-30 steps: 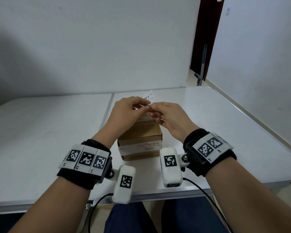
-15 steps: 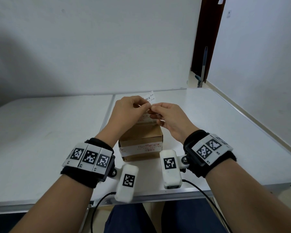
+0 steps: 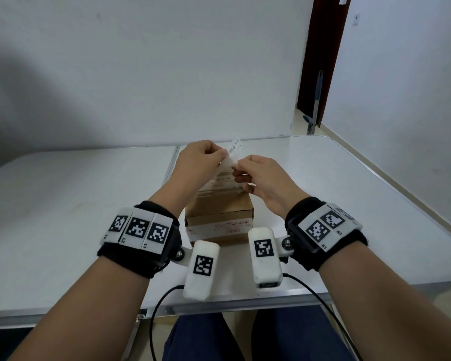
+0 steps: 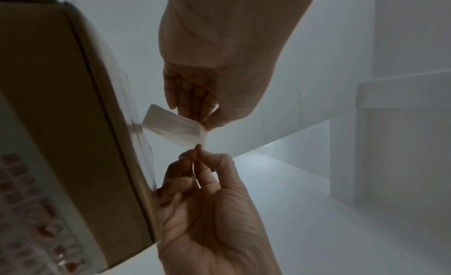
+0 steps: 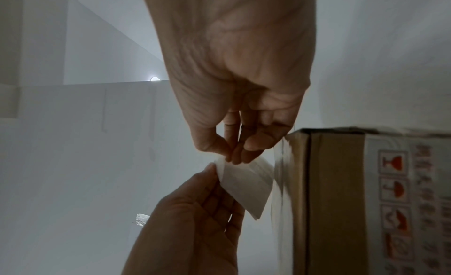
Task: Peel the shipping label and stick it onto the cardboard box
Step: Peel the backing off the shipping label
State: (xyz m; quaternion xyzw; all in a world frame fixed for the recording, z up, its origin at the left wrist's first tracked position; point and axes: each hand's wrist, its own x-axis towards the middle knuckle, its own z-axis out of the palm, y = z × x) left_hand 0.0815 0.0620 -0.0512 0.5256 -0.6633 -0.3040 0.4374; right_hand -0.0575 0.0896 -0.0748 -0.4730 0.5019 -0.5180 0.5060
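Shipping label (image 3: 231, 158) sits at the centre of the head view, held above the cardboard box (image 3: 219, 212), which stands on the white desk (image 3: 63, 204). Left hand (image 3: 197, 162) pinches one edge between thumb and fingertips; right hand (image 3: 261, 175) pinches the other, both hands curled tight on it.
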